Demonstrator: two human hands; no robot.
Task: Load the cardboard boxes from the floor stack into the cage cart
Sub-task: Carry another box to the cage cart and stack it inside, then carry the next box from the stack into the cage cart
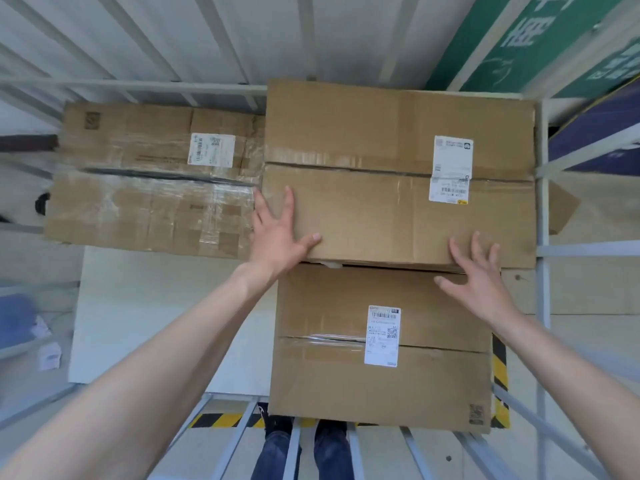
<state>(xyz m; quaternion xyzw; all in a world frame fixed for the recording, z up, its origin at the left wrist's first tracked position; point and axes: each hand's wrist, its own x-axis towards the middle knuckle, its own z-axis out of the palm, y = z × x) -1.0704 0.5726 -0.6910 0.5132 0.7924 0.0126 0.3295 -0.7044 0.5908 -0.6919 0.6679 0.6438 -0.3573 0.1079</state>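
Three brown cardboard boxes lie inside the cage cart [542, 216]. The large far box [381, 140] with a white label sits highest, against the back bars. A taped box [138, 188] lies to its left, lower down. A near box [346, 386] with a white label lies in front. My left hand [277, 230] rests flat with spread fingers on the large box's near left corner. My right hand [478, 275] hovers with fingers apart at that box's near right edge, holding nothing.
White metal bars of the cart run along the back [138, 85], the right side and the near side [235, 441]. A white panel [145, 323] shows at the cart's near left. Black-and-yellow floor tape [500, 375] and my feet are below. A green sign [519, 36] hangs beyond.
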